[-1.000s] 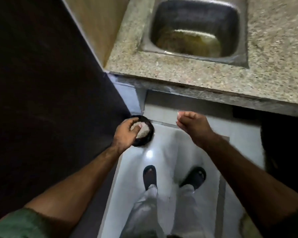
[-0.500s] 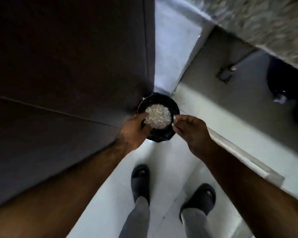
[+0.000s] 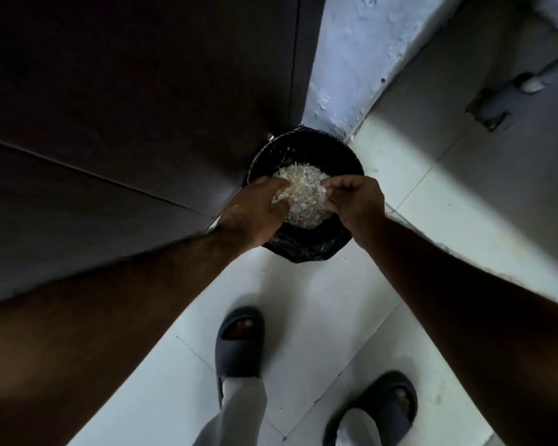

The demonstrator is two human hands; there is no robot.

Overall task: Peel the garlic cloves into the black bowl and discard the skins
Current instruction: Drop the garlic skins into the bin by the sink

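The view now looks more steeply down: the sink and the stone table top, seen one second ago, are out of the picture, and the black bin (image 3: 306,243) fills more of the middle. Both hands are now over its opening. The left hand (image 3: 255,214) reaches further over the pile of garlic skins (image 3: 303,197), and the right hand (image 3: 355,201), earlier apart from the bin, now meets the pile with pinched fingers.

left hand (image 3: 255,214) | right hand (image 3: 356,204) | over skins (image 3: 303,196) in bin (image 3: 306,249)
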